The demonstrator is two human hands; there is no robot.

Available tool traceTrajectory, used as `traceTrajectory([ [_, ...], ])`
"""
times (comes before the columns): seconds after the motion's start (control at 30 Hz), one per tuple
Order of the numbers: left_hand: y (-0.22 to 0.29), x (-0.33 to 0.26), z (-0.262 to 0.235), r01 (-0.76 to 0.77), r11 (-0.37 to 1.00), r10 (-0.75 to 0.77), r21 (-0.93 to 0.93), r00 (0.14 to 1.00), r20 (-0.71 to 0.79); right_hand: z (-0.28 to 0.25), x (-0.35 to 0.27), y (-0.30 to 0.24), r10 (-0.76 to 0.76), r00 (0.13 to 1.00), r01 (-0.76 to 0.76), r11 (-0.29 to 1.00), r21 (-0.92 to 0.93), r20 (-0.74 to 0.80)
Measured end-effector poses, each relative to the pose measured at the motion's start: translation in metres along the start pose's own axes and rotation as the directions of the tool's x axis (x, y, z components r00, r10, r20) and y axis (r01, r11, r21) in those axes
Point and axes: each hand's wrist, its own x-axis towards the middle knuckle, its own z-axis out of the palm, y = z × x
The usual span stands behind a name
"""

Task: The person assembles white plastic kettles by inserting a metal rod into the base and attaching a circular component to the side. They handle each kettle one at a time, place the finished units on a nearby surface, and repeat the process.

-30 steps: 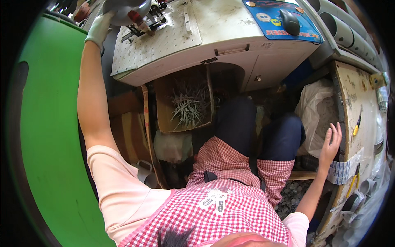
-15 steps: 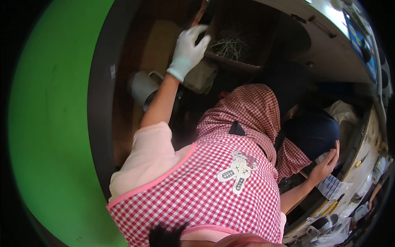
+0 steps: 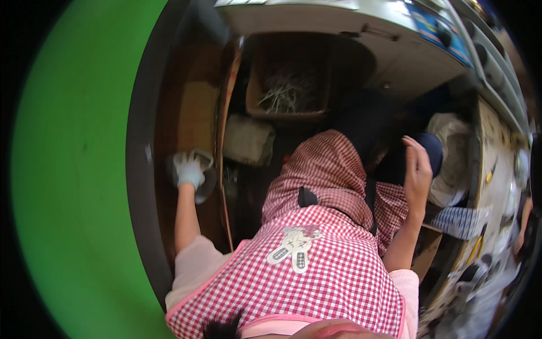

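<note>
My left hand point(image 3: 189, 170), in a pale knitted glove, reaches down at the left among the things on the dark floor. Its fingers look spread over a greyish-white container point(image 3: 206, 189) with a loop-like handle, most of which the hand covers. Whether the fingers grip it is hard to see. Bare and empty, my right hand point(image 3: 418, 169) is held up beside my dark-clothed knee point(image 3: 433, 153), fingers stretched out and close together.
A thin upright board edge point(image 3: 224, 130) stands just right of the left arm. Beyond it are a greyish bundle point(image 3: 248, 140) and a box point(image 3: 291, 116) with thin pale strips. A workbench point(image 3: 490, 169) with tools runs along the right; a white sack point(image 3: 449, 169) sits beside it.
My left hand has moved from the board's upper edge down and left to the pale container. My right hand has risen and shifted left, off the bench side. The view has turned.
</note>
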Motion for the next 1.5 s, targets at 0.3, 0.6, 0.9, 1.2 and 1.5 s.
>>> traceTrajectory([
  [0.3, 0.084, -0.126, -0.191, -0.721, 0.588, -0.142, -0.368, 0.356, -0.924, 0.076, 0.03, -0.033, 0.098, 0.828, -0.531, 0.456, 0.714, 0.553],
  [0.6, 0.273, -0.14, -0.283, -0.861, -0.472, 0.669, -0.188, -0.211, -0.713, 0.013, 0.027, 0.044, 0.131, 0.825, -0.441, -0.458, 0.772, 0.55],
  [0.9, 0.354, -0.126, -0.296, -0.574, -0.365, 0.748, -0.733, 0.289, -0.598, -0.105, 0.023, 0.107, 0.155, 0.988, -0.146, 0.954, 0.263, -0.016],
  [1.2, 0.332, -0.13, -0.287, -0.52, -0.452, 0.654, -0.725, 0.36, -0.665, -0.322, 0.066, 0.376, 0.576, 0.657, -0.752, 0.463, -0.469, -0.486],
  [1.5, 0.244, -0.139, -0.332, -0.967, 0.002, 0.578, 0.254, -0.206, -0.789, -0.206, 0.063, 0.144, 0.461, 0.874, -0.415, 0.541, 0.732, 0.155],
])
